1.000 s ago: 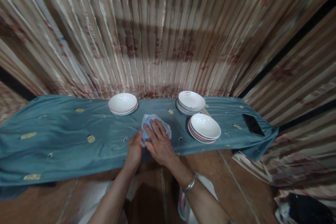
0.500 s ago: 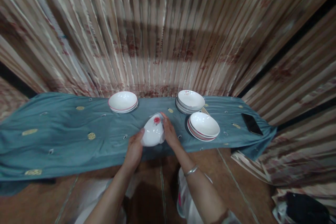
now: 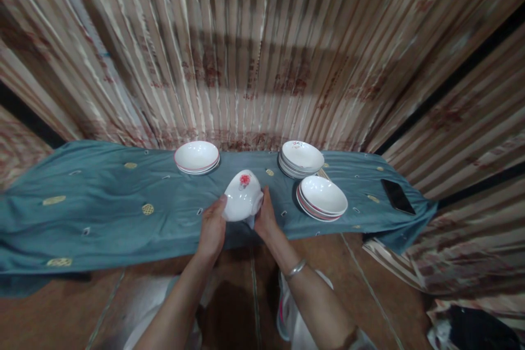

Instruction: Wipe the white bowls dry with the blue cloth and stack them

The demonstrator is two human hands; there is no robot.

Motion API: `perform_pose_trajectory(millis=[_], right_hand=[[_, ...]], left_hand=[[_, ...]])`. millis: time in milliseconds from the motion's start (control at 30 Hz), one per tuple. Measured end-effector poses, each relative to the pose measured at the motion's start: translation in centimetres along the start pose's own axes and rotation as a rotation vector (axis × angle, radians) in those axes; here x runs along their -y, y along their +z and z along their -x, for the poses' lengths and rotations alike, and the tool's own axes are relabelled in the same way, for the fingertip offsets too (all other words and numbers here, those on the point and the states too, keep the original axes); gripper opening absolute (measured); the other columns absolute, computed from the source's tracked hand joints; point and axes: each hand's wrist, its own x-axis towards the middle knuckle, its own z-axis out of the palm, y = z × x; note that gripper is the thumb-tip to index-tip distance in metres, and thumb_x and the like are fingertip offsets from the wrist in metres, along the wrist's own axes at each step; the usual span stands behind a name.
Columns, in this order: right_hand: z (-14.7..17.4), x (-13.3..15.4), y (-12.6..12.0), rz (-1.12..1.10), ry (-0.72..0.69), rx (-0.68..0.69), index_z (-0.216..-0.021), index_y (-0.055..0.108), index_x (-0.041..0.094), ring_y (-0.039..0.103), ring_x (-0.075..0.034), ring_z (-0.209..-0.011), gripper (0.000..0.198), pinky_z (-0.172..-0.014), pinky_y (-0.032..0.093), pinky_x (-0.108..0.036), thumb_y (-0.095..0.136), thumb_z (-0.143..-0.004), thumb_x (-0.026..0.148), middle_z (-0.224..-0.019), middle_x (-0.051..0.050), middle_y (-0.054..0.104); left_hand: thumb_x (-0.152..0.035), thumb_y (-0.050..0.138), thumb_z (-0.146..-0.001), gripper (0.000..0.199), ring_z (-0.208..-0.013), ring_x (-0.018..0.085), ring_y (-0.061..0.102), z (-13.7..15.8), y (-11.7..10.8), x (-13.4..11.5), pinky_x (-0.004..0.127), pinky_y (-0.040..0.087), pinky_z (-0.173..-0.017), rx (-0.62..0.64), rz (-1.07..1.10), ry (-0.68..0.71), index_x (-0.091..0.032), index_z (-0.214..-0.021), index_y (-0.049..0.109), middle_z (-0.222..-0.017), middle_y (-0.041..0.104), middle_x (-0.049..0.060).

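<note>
A white bowl [image 3: 241,202] with a red flower on its outer wall is tilted on its side above the front of the cloth-covered table, its foot ring turned right. My left hand [image 3: 212,228] grips the bowl's left rim, thumb on the outer wall. Against the bowl's right side, near the foot ring, my right hand [image 3: 266,214] is closed on a thin pale cloth [image 3: 250,222]. Only a small part of that cloth shows below the bowl. The right fingers are partly hidden behind the bowl.
Stacked dishes with a red rim [image 3: 197,156] stand back left. A taller plate stack [image 3: 302,158] is back right, with a bowl stack [image 3: 322,197] in front of it. A black phone [image 3: 397,196] lies at the right end of the teal tablecloth [image 3: 110,229]. Curtains hang behind.
My right hand has slid from the bowl's upper right side down to its lower right, by the foot. The bowl has turned slightly, showing its foot ring. The view has shifted slightly.
</note>
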Motion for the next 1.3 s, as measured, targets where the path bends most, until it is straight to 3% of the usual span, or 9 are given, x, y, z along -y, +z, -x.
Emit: perform_pose_trajectory(millis=[167,400,500,667,867,967,1133,1233,1300], right_hand=[[1.4,-0.3,1.0,-0.092,0.118,-0.044,-0.119,0.057,0.021,0.068,-0.021,-0.095,0.058,-0.081,0.056,-0.038,0.023,-0.092,0.06,-0.096,-0.005,0.073],[3.4,-1.0,1.6,-0.117,0.361,0.093,-0.116,0.058,0.014,0.068,-0.024,-0.094,0.071,-0.08,0.056,-0.04,0.018,-0.089,0.067,-0.095,-0.01,0.073],[4.0,-0.8,1.6,-0.14,0.425,0.118,-0.112,0.059,0.014,0.068,-0.026,-0.093,0.069,-0.079,0.056,-0.042,0.02,-0.09,0.066,-0.092,-0.011,0.073],[4.5,-0.1,1.4,-0.144,0.456,0.181,-0.106,0.061,0.013,0.068,-0.026,-0.09,0.066,-0.076,0.056,-0.043,0.024,-0.089,0.065,-0.089,-0.012,0.073],[5.2,1.1,0.9,-0.162,0.439,0.222,-0.104,0.061,0.009,0.066,-0.026,-0.098,0.073,-0.085,0.054,-0.045,0.014,-0.092,0.063,-0.092,-0.017,0.072],[5.3,2.5,0.2,-0.171,0.4,0.275,-0.105,0.061,0.007,0.065,-0.026,-0.103,0.074,-0.091,0.051,-0.046,0.016,-0.092,0.064,-0.096,-0.019,0.071],[4.5,5.4,-1.3,-0.252,0.124,0.09,-0.099,0.064,0.014,0.068,-0.019,-0.096,0.049,-0.096,0.05,-0.04,0.033,-0.095,0.052,-0.087,-0.008,0.073],[3.6,5.6,-1.8,-0.239,-0.016,0.042,-0.103,0.063,0.017,0.068,-0.018,-0.095,0.041,-0.096,0.051,-0.041,0.045,-0.091,0.051,-0.091,-0.005,0.074],[3.2,4.9,-1.9,-0.168,-0.089,0.046,-0.106,0.063,0.019,0.067,-0.02,-0.098,0.042,-0.095,0.051,-0.044,0.05,-0.087,0.055,-0.096,-0.005,0.073]], left_hand=[[-0.056,0.07,-0.065,0.048,-0.079,0.024,0.066,-0.5,-0.8,0.9,0.033,0.05,-0.076,0.025,-0.177,0.048,-0.011,-0.082,0.072,-0.077,0.073,0.007],[-0.057,0.059,-0.074,0.046,-0.074,0.022,0.061,-0.5,-0.9,1.0,0.03,0.046,-0.071,0.049,-0.456,0.163,-0.014,-0.079,0.073,-0.073,0.069,0.005],[-0.051,0.058,-0.076,0.036,-0.069,0.02,0.058,-0.6,-1.0,1.2,0.033,0.044,-0.083,0.071,-0.557,0.244,-0.018,-0.07,0.071,-0.065,0.065,0.001],[-0.04,0.058,-0.078,0.026,-0.061,0.018,0.055,-0.8,-1.3,1.3,0.038,0.023,-0.11,0.119,-0.615,0.332,-0.021,-0.064,0.069,-0.056,0.061,-0.003],[-0.031,0.059,-0.077,0.026,-0.059,0.018,0.054,-1.4,-1.5,1.0,0.038,0.007,-0.115,0.153,-0.687,0.36,-0.024,-0.053,0.062,-0.049,0.052,-0.005],[-0.027,0.059,-0.076,0.021,-0.059,0.018,0.052,-1.8,-1.6,0.8,0.039,0.007,-0.114,0.111,-0.681,0.339,-0.024,-0.056,0.063,-0.051,0.054,-0.005],[-0.025,0.062,-0.074,0.027,-0.051,0.013,0.044,-1.8,-2.0,0.3,0.036,0.016,-0.112,0.066,-0.633,0.279,-0.021,-0.048,0.059,-0.044,0.043,-0.008],[-0.035,0.064,-0.074,0.03,-0.053,0.013,0.046,-2.0,-2.4,0.2,0.035,0.027,-0.106,0.05,-0.618,0.286,-0.02,-0.048,0.06,-0.047,0.049,-0.006],[-0.046,0.066,-0.071,0.032,-0.057,0.016,0.051,-2.2,-2.6,0.3,0.035,0.04,-0.094,0.015,-0.55,0.256,-0.018,-0.054,0.064,-0.051,0.055,-0.003]])
